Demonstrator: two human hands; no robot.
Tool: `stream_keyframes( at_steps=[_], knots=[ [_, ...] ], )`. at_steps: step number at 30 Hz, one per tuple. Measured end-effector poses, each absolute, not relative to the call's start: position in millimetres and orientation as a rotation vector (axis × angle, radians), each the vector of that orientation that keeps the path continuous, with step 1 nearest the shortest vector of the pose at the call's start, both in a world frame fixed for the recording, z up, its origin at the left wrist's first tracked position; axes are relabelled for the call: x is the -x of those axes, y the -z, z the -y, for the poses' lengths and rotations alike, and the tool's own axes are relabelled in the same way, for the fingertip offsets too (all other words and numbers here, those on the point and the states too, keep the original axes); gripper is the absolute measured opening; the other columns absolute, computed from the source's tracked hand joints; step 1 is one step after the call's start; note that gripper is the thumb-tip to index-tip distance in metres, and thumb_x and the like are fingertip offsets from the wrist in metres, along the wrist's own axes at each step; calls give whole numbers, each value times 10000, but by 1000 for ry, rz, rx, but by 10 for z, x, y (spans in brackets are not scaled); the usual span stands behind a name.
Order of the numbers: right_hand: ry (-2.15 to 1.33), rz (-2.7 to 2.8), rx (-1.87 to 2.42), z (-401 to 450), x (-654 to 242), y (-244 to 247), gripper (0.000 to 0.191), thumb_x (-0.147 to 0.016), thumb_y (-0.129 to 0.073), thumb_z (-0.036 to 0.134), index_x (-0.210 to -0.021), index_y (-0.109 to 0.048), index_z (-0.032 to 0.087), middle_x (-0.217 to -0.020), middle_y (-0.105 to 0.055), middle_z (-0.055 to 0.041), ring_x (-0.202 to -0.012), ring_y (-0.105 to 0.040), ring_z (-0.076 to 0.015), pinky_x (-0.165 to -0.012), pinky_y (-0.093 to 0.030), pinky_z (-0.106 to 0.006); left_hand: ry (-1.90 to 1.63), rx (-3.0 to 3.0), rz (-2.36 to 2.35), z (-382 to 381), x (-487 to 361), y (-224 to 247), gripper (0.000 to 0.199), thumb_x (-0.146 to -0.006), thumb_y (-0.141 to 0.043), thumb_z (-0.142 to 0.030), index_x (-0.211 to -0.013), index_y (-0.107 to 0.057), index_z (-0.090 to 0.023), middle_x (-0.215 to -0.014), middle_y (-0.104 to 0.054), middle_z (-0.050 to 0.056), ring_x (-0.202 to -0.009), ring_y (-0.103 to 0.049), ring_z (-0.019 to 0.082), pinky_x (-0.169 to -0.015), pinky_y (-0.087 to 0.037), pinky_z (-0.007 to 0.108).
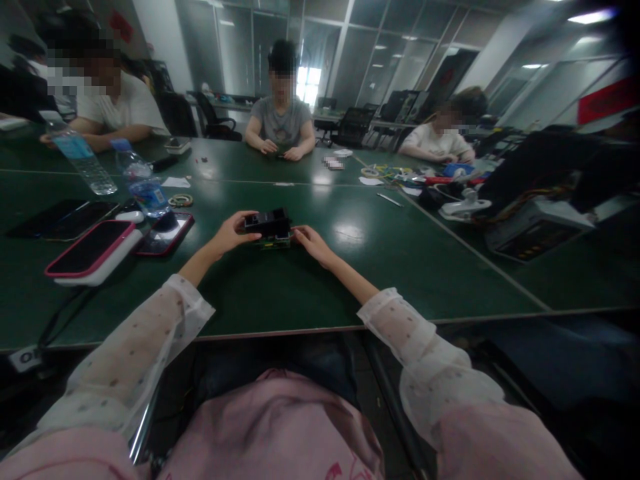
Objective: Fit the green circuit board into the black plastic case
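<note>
Near the middle of the green table, my left hand grips the left end of a black rectangular part, thumb in front and fingers behind. Just beneath the black part is a green circuit board, mostly covered by it. My right hand is at the right side of the board, its fingertips close together against the edge. What exactly those fingertips pinch is too small to tell.
Phones, two water bottles and a tape roll lie or stand at the left. A pen, wires and a metal box are at the right. Three people sit across the table.
</note>
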State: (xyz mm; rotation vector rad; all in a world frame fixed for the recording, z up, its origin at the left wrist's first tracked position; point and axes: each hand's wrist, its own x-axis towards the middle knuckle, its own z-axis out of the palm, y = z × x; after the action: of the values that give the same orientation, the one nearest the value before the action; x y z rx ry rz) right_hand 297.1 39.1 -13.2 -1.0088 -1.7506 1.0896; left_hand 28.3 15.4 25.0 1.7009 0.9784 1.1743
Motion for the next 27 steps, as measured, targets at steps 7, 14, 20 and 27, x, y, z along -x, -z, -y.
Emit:
stream_keyframes(
  at_steps=[7, 14, 20, 27],
  knots=[
    [-1097, 1713, 985, -438, -2944, 170, 376, -892, -515, 483, -1119, -569, 188, -991, -673, -71, -957, -632, -192, -901, -480, -382, -1066, -1849, -982, -229, -244, -117, 676, -682, -769, -309, -1292, -496, -210, -1292, -571, 103, -1191, -546, 269, -1057, -385, 483],
    [-1055, 1709, 1032, -390, -2957, 136, 399, -894, -504, 500, -1140, -569, 192, -1014, -661, -72, -947, -617, -185, -895, -477, -370, -848, -2095, -1010, -275, -227, -20, 648, -696, -759, -365, -1279, -511, -230, -1262, -579, 83, -1144, -566, 263, -1018, -418, 464],
    [-1070, 1706, 1021, -374, -2959, 120, 407, -892, -506, 508, -1139, -570, 191, -1029, -661, -77, -963, -616, -186, -906, -474, -372, -828, -2134, -1022, -267, -227, -40, 636, -715, -740, -383, -1287, -499, -245, -1271, -567, 71, -1162, -554, 260, -1021, -416, 463],
    [-1066, 1709, 1027, -386, -2962, 128, 401, -895, -501, 505, -1138, -574, 195, -1037, -657, -78, -978, -614, -194, -909, -470, -375, -857, -2093, -1021, -284, -224, -9, 632, -689, -748, -358, -1267, -514, -259, -1272, -572, 83, -1182, -546, 291, -1022, -397, 516]
  ],
)
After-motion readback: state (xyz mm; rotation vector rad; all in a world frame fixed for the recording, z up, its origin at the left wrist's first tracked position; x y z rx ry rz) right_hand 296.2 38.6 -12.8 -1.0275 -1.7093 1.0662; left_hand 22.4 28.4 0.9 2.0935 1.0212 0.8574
